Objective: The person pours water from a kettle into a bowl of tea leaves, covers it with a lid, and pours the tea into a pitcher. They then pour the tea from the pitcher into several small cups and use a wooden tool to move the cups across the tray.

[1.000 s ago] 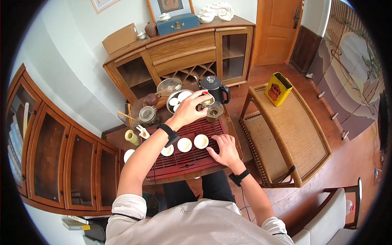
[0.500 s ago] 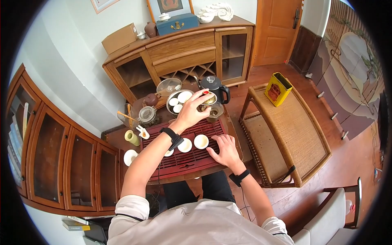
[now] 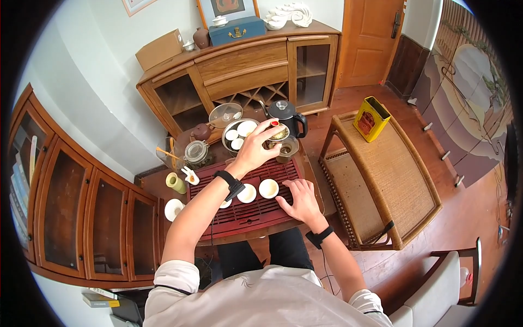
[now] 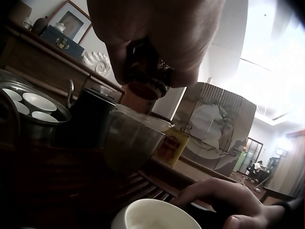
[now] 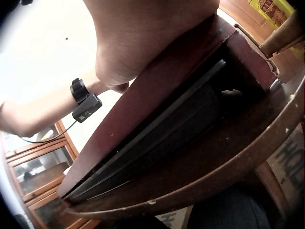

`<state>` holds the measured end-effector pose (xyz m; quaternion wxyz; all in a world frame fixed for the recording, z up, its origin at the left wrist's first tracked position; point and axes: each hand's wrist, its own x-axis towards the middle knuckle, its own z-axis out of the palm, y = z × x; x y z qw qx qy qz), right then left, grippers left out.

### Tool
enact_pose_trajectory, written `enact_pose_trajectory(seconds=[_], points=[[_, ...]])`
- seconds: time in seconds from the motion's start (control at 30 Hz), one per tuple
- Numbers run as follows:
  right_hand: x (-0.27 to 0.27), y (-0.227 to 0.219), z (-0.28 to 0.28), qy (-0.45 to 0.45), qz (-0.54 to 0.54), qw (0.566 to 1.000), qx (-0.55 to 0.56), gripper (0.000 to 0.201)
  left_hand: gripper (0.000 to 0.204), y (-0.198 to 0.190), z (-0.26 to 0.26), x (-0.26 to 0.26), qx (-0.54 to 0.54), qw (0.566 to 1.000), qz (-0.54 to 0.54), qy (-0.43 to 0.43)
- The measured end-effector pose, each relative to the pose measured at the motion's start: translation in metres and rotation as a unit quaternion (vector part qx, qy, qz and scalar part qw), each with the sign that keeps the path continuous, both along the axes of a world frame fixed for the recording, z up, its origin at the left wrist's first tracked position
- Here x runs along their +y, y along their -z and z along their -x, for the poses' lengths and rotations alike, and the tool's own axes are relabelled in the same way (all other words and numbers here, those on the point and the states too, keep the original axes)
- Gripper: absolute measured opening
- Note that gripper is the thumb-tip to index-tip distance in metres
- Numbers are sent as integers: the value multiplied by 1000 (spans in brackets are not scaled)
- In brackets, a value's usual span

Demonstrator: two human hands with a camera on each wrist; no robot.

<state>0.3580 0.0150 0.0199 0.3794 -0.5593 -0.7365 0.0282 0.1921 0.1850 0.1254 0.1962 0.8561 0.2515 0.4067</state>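
My left hand (image 3: 255, 151) grips a dark patterned gaiwan (image 4: 147, 78) from above, fingers at its rim and on its red-topped lid (image 3: 274, 124). It is tilted over a clear glass pitcher (image 3: 289, 148) at the tray's far right corner, its mouth facing down in the left wrist view. My right hand (image 3: 301, 199) rests on the right edge of the red slatted tea tray (image 3: 256, 219), fingers spread. Beside its fingertips stands a white cup (image 3: 268, 189). Another white cup (image 3: 247, 193) is to its left, and a third is partly hidden by my left forearm.
Behind the tray are a black kettle (image 3: 281, 111), a metal basin (image 3: 225, 143) of white cups and a lidded glass jar (image 3: 196, 153). A green cylindrical holder (image 3: 175, 183) and white bowl (image 3: 174, 210) stand left. A rattan cart (image 3: 389, 174) bears a yellow tin (image 3: 371, 120).
My left forearm has shifted slightly right, uncovering more of the white bowl at left. The gaiwan has tilted a little over the pitcher, then held steady. My right hand has stayed put.
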Motion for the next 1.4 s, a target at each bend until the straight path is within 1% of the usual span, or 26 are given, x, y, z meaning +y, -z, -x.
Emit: enact_pose_trajectory(seconds=[0.27, 0.43, 0.53, 0.93, 1.07, 1.27, 1.4], points=[[-1, -1, 0, -1, 0, 1000, 1, 49, 54, 0, 0, 0, -1, 1000, -1, -4], [0, -1, 0, -1, 4, 1000, 3, 49, 58, -1, 0, 1, 3, 1000, -23, -16], [1, 1, 0, 3, -5, 1000, -7, 51, 59, -3, 1, -2, 5, 1000, -16, -18], [1, 3, 0, 4, -10, 1000, -9, 51, 55, 3, 2, 0, -8, 1000, -10, -16], [1, 1, 0, 3, -5, 1000, -6, 51, 55, 1, 1, -4, -21, 999, -14, -25], [1, 3, 0, 3, -7, 1000, -4, 51, 56, 3, 3, -2, -19, 1000, 0, -13], [1, 2, 0, 4, -6, 1000, -7, 51, 56, 7, 3, 1, -28, 999, -10, -14]])
